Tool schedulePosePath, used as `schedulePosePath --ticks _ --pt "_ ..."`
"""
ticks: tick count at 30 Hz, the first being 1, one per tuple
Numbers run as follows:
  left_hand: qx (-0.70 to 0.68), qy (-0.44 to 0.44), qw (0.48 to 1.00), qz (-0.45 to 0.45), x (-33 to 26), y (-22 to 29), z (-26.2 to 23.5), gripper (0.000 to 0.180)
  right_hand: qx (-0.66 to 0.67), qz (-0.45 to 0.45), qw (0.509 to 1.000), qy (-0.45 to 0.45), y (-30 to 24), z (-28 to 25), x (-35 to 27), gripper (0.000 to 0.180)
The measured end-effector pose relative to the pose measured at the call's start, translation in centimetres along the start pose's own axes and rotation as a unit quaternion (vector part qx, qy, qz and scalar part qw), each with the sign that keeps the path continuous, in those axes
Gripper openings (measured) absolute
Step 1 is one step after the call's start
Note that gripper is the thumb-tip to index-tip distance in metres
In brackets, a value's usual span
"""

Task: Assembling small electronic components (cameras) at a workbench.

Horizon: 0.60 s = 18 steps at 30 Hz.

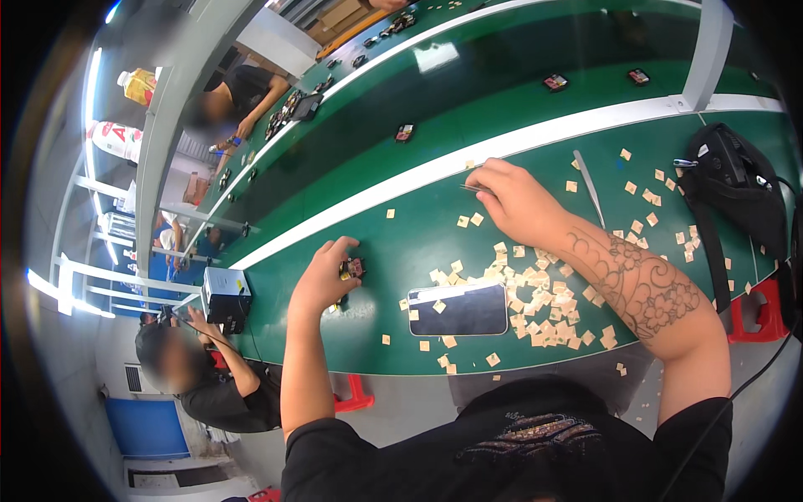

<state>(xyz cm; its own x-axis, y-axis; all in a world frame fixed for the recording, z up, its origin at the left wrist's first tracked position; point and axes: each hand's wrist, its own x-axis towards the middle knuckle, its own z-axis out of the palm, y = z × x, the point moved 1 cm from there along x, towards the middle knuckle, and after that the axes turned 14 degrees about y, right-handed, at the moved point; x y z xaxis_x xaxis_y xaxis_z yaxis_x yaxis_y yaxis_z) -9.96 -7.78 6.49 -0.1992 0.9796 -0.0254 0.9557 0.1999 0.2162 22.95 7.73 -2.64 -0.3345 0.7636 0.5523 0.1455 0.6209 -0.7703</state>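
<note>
One small dark gadget [357, 268] shows against green table [381, 268] | left hand [318, 280] curls around it, cannot tell if gripped | right hand [508, 197] pinches thin metal tool [472, 187] | advice: steady gadget, keep tool light, clear of loose squares [545, 299]

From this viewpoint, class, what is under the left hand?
Under the left hand, part of a small dark device shows, with green tabletop around it. Whatever the hand covers cannot be seen.

Ahead of you: green counter [393, 259] / white rail [585, 129] along it / pale metal post [711, 50], upper right / red stools [358, 395] to your left and right / grey floor [410, 406] / strip light [94, 92] glowing, far left / blue panel [146, 427], lower left.
</note>
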Motion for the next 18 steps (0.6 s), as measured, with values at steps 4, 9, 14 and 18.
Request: schedulePosePath --ticks 4,9,14,18 --pt "-0.064 0.050 0.996 0.041 0.8 2.3 1.2 0.047 0.009 -0.016 1.000 0.001 -0.4 -0.2 -0.1 0.018" --pt "-0.195 0.093 0.960 0.180 3.9 8.8 5.6 0.047 -0.020 -0.031 0.999 0.005 -1.1 -1.0 0.2 0.020" --pt "-0.207 0.177 0.927 0.258 6.0 12.7 9.1 0.061 -0.003 -0.048 0.998 0.047 -1.1 -1.0 0.5 0.023" --pt "-0.225 0.105 0.941 0.229 5.0 11.6 8.3 0.087 -0.017 -0.024 0.999 0.041 -0.9 -1.6 0.4 0.026"
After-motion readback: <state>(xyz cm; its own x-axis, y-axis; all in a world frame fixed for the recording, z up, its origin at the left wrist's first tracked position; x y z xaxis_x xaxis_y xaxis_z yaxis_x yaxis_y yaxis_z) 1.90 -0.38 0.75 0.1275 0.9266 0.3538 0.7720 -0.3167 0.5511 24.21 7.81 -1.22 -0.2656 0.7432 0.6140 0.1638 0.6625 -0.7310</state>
